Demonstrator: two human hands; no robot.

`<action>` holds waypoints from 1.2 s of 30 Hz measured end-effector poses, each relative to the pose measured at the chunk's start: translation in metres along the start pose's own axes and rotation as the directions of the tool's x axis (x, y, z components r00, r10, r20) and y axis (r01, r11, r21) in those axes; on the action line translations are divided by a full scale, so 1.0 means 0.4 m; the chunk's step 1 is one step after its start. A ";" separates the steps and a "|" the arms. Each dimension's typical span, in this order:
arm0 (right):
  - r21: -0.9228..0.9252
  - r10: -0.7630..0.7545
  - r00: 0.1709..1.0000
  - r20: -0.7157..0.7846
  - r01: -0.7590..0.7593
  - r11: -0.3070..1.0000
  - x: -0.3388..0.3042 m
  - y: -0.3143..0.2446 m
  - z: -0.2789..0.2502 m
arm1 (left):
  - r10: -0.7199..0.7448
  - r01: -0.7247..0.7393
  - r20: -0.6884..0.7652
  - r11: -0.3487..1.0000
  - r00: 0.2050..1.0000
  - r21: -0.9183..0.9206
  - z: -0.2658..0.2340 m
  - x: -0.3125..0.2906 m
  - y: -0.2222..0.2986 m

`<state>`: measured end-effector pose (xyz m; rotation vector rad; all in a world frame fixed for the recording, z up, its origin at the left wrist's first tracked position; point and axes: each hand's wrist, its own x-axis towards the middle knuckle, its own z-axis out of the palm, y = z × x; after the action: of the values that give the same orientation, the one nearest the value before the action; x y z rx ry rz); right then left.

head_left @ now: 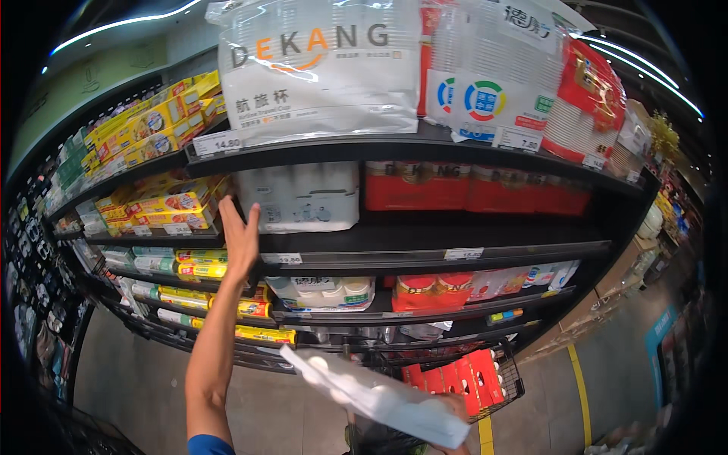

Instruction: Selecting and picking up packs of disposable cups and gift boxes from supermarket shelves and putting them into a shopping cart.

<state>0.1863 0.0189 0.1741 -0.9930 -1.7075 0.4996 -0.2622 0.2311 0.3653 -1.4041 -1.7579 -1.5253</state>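
My left hand is raised to the middle shelf, its fingers apart and nothing in them. It is at the left edge of a white plastic-wrapped pack; whether it touches the pack I cannot tell. Down at the lower right, my right hand is closed on the end of a pale, plastic-wrapped pack of paper cups, held tilted above the floor. Most of the right hand is hidden behind that pack. Just beyond it stands a black wire basket with red packs in it.
Large bags of clear cups fill the top shelf. Red packs stand at the back of the middle shelf. Yellow boxes line the left shelves. Wrapped white cups sit lower down. The floor carries yellow lines.
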 end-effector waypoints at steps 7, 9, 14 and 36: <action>-0.118 0.103 0.976 0.194 -0.081 0.990 -0.131 -0.025 -0.033 | -0.367 0.462 0.380 0.865 0.849 -0.198 0.079 0.114 -0.020; -0.165 0.114 0.950 0.290 -0.067 0.984 -0.149 -0.019 -0.036 | -0.423 0.483 0.243 0.823 0.873 -0.300 0.115 0.123 -0.057; -0.025 -0.021 0.954 0.298 0.030 0.999 -0.075 -0.090 -0.047 | -0.290 0.292 0.061 0.890 0.955 -0.350 0.142 0.127 -0.040; -0.049 0.100 0.923 0.372 -0.088 0.995 -0.094 -0.059 -0.133 | -0.270 0.377 0.348 0.879 0.898 -0.291 0.063 0.124 -0.020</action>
<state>0.2305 -0.0323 0.1889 -1.0545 -2.0169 0.7664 -0.2819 0.2751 0.3943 -1.6417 -2.0632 -1.9754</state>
